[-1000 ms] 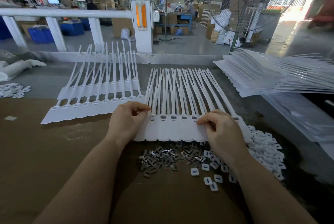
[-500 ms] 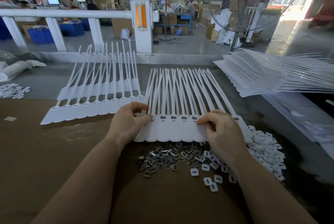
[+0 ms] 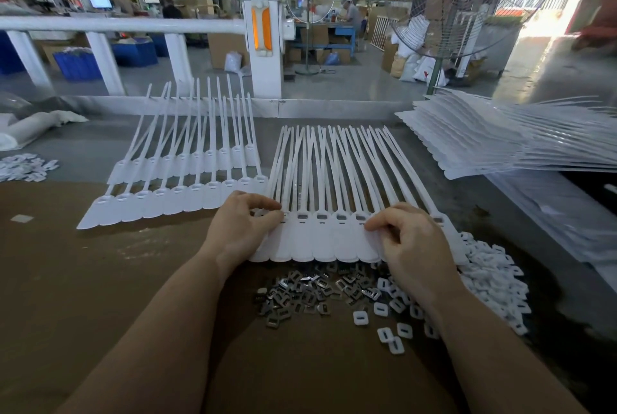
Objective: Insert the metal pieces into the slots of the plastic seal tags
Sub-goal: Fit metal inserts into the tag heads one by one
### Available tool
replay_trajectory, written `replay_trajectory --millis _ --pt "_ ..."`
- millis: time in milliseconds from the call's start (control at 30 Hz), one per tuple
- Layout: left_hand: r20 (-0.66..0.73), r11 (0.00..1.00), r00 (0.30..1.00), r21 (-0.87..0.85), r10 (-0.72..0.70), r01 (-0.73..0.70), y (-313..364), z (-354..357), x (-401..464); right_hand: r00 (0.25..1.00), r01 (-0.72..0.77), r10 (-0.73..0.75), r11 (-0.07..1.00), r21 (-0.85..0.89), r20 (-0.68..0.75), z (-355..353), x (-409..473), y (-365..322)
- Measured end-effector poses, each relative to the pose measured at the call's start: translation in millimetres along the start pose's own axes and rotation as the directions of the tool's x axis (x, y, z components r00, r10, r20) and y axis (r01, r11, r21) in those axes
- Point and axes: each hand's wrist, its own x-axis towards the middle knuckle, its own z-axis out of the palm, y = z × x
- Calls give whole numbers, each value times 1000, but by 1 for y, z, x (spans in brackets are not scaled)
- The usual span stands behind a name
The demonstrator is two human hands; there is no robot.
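Note:
A row of white plastic seal tags (image 3: pixel 322 240) lies fanned on the brown table, their slots showing dark metal inside. My left hand (image 3: pixel 242 230) sits at the row's left end. Its thumb and forefinger are pinched together at a tag's slot, seemingly on a small metal piece that is mostly hidden. My right hand (image 3: pixel 412 246) rests curled on the tag heads near the row's right end, its fingertips pressing down by a slot. A loose pile of metal pieces (image 3: pixel 307 293) lies just in front of the row, between my wrists.
Two more rows of seal tags (image 3: pixel 173 193) lie to the left. A tall stack of tag sheets (image 3: pixel 500 146) sits at the right. White plastic caps (image 3: pixel 494 280) are heaped by my right wrist, and more (image 3: pixel 23 166) lie far left. A white railing (image 3: pixel 133 24) borders the table's far side.
My left hand has come down from just above the row's left end to a tag slot, fingertips moving slightly right. My right hand has stayed where it was.

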Motion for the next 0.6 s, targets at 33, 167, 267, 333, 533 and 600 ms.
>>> replay_trajectory --millis 33,167,267,333,533,600 --pt "2 1000 1000 -18 -10 10 -1 0 0 1000 -2 2 1000 2 0 0 0 0" --pt "12 994 999 -101 -44 45 -1 -1 0 1000 -8 7 1000 2 8 0 1 0" --pt "23 996 999 -82 -40 41 1 -1 -1 1000 -14 14 1000 6 18 0 1 0" --pt "15 997 999 -52 -51 52 1 0 -1 1000 -14 14 1000 5 19 0 1 1" --pt "25 987 993 -116 -111 114 8 2 2 999 -28 28 1000 5 25 1 1 2" --pt "23 983 992 -136 -121 123 12 2 3 999 -30 30 1000 7 19 1 1 2"
